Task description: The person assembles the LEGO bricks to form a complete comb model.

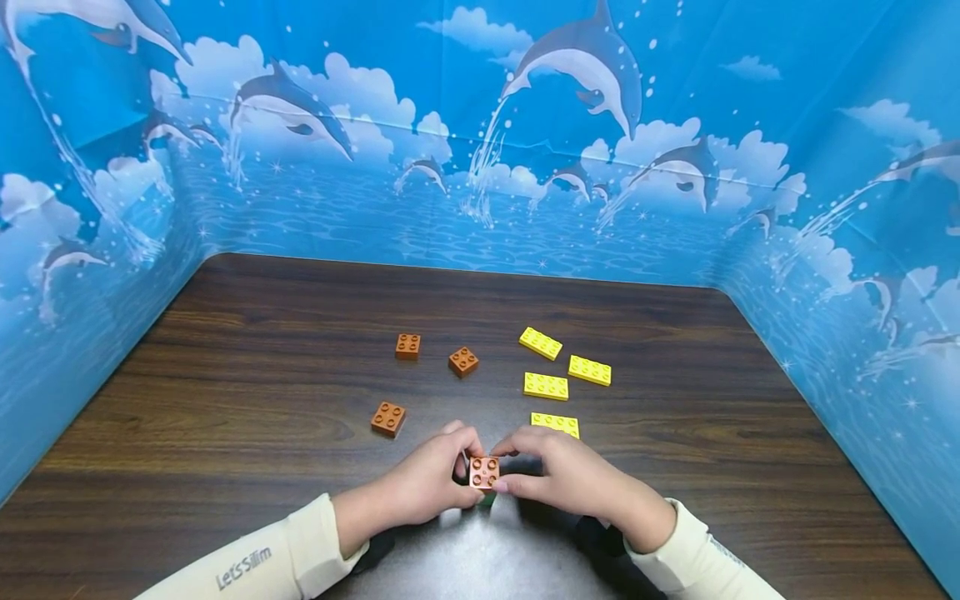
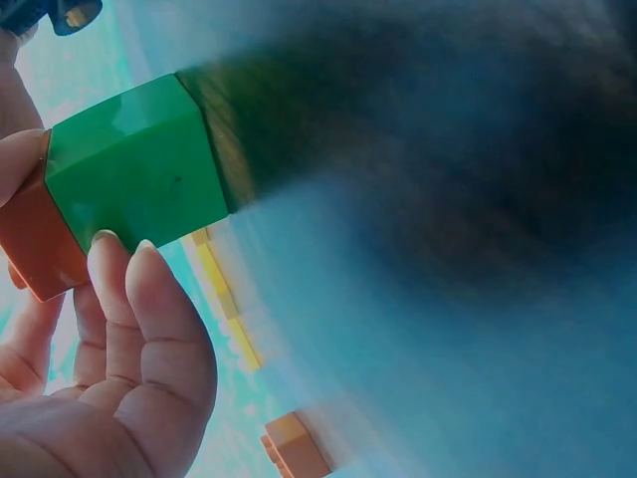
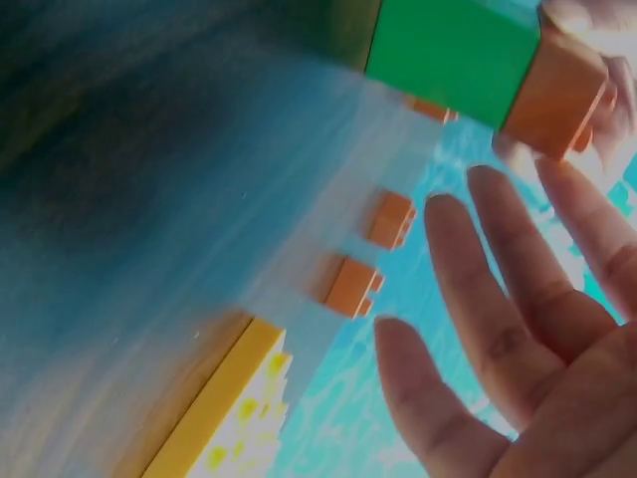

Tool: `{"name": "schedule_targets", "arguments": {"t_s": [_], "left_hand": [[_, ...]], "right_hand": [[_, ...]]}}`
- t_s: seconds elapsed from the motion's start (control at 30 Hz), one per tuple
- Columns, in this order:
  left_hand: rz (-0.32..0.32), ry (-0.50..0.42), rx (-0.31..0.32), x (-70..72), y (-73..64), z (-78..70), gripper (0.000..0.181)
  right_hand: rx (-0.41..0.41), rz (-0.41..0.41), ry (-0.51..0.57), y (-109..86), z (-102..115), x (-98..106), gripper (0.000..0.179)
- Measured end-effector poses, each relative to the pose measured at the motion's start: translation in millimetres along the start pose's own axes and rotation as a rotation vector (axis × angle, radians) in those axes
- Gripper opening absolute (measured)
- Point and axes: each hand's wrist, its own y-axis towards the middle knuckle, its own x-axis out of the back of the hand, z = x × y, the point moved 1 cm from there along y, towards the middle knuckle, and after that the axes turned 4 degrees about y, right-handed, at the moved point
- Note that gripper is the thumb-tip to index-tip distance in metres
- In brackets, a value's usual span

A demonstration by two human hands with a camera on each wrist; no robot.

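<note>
A brown 2x2 toy brick (image 1: 484,472) sits on top of a green block (image 2: 139,164), and the two stand upright together on the near part of the table. My left hand (image 1: 429,477) grips this stack from the left, fingertips on the green side in the left wrist view. From the right, my right hand (image 1: 566,472) pinches the brown brick between index fingertip and thumb. Its other fingers (image 3: 478,289) spread loosely away from the stack in the right wrist view. The green block is mostly hidden beneath the brown brick in the head view.
Three loose brown bricks, including one nearer brick (image 1: 388,419), lie beyond my left hand. Several flat yellow bricks lie beyond my right hand; the nearest yellow brick (image 1: 555,422) is close to its knuckles. A blue dolphin-print sheet (image 1: 480,208) walls the dark wooden table (image 1: 300,308).
</note>
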Motion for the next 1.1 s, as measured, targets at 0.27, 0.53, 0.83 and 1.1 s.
{"name": "schedule_targets", "arguments": {"t_s": [0.27, 0.53, 0.83, 1.1], "left_hand": [[-0.015, 0.009, -0.002, -0.9, -0.7, 0.1, 0.034], [-0.003, 0.014, 0.017, -1.3, -0.4, 0.5, 0.034], [0.009, 0.015, 0.027, -0.3, -1.0, -0.3, 0.034], [0.001, 0.022, 0.008, -1.1, -1.0, 0.8, 0.034]], "right_hand": [[-0.138, -0.100, 0.146, 0.5, -22, 16, 0.042], [-0.279, -0.147, 0.097, 2.3, -42, 30, 0.045], [-0.385, -0.107, -0.037, 3.7, -56, 31, 0.038], [-0.369, -0.093, -0.158, 2.9, -57, 30, 0.040]]}}
